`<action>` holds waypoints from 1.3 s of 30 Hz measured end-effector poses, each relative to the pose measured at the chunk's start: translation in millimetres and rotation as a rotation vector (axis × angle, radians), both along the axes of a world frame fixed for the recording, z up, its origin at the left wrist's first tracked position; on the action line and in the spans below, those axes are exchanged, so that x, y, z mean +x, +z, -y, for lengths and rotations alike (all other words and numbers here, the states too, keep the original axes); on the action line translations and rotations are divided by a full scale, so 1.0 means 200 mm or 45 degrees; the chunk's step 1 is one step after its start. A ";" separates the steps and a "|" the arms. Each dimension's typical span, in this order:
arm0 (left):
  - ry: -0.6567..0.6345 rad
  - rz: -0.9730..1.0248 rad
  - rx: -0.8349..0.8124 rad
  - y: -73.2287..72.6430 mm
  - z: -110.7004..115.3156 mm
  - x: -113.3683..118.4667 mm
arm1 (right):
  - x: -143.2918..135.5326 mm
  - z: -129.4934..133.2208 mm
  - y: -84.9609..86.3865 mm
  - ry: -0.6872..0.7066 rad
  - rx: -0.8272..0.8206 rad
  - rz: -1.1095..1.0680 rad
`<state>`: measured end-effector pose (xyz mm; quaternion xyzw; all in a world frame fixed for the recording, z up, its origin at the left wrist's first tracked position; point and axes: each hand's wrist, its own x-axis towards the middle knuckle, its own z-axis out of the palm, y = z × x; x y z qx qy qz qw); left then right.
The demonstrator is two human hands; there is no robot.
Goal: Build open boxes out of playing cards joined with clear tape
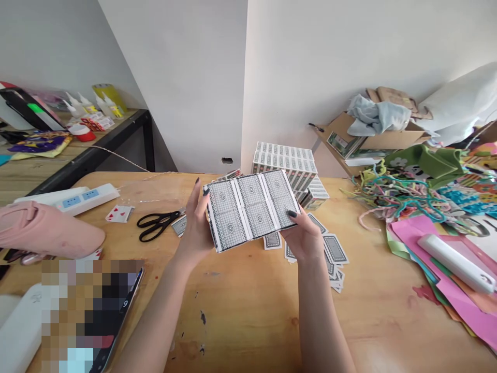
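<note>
Both hands hold up a flat rectangular panel faced with playing cards [251, 210], their patterned grey backs showing in two rows. My left hand [196, 223] grips its left edge, fingertips curled over the upper corner. At the lower right corner, my right hand [306, 235] has its thumb on the face and its other fingers beneath, hidden. Behind the panel stands a stack of card boxes [285, 158], partly covered by it. Loose playing cards [334, 249] lie face down on the table beneath and beside my right hand. Black-handled scissors [157, 225] rest left of my left hand.
To the left are a power strip [87, 199], a pink pouch-like item [58, 228] and a phone [116, 311]. Yarn strands [411, 194], coloured paper sheets [415, 233] and a white glue gun-like stick [456, 261] cover the right side. A wall [194, 77] rises behind the table.
</note>
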<state>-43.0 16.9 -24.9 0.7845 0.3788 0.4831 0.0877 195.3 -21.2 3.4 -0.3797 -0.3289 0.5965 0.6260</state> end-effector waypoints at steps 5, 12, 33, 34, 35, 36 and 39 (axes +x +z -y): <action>-0.075 0.021 -0.305 -0.01 -0.01 -0.05 | 0.00 0.00 0.01 -0.022 0.016 0.037; -0.073 0.602 -0.812 0.02 -0.02 -0.06 | 0.01 -0.01 -0.03 -0.056 -0.010 0.064; -0.203 0.458 -0.856 0.12 0.05 -0.05 | 0.06 0.01 -0.07 0.031 0.099 0.428; -0.212 0.454 -0.821 0.12 0.06 -0.05 | 0.07 0.01 -0.07 0.055 0.134 0.452; -0.219 0.454 -0.792 0.12 0.06 -0.04 | 0.08 0.02 -0.06 0.079 0.171 0.476; -0.225 0.449 -0.762 0.13 0.07 -0.04 | 0.09 0.02 -0.06 0.095 0.211 0.509; -0.201 0.366 -0.641 0.13 0.07 -0.03 | 0.13 0.03 -0.07 0.101 0.309 0.669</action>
